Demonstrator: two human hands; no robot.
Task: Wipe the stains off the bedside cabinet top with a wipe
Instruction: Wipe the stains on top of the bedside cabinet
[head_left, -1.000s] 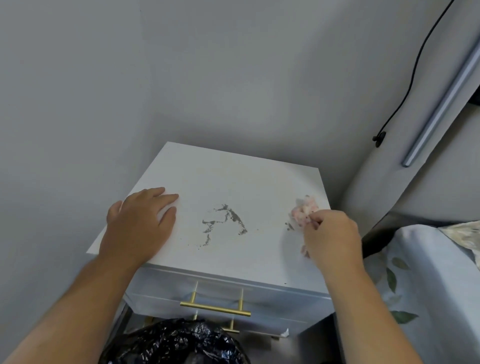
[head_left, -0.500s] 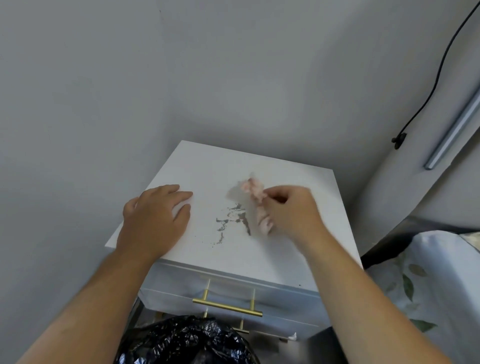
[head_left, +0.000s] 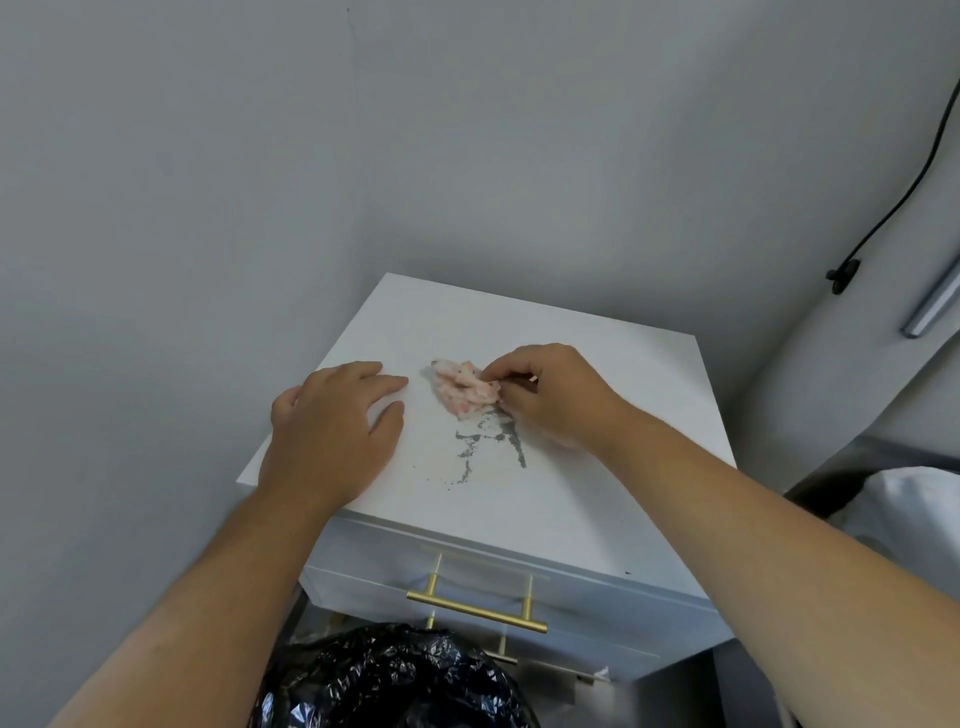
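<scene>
The white bedside cabinet top carries a dark grey smeared stain near its middle, with small specks trailing toward the front. My right hand pinches a crumpled pink-and-white wipe, which lies on the top just behind the stain. My left hand rests flat on the left part of the top, fingers spread, holding nothing.
Below the top is a drawer with a gold bar handle. A black bin bag sits in front of the cabinet. Grey walls stand close behind and to the left. A bed with white bedding is at the right, with a black cable above.
My right hand has carried the wipe from the cabinet's right edge leftward, across to the far side of the stain. My left hand has stayed flat on the top.
</scene>
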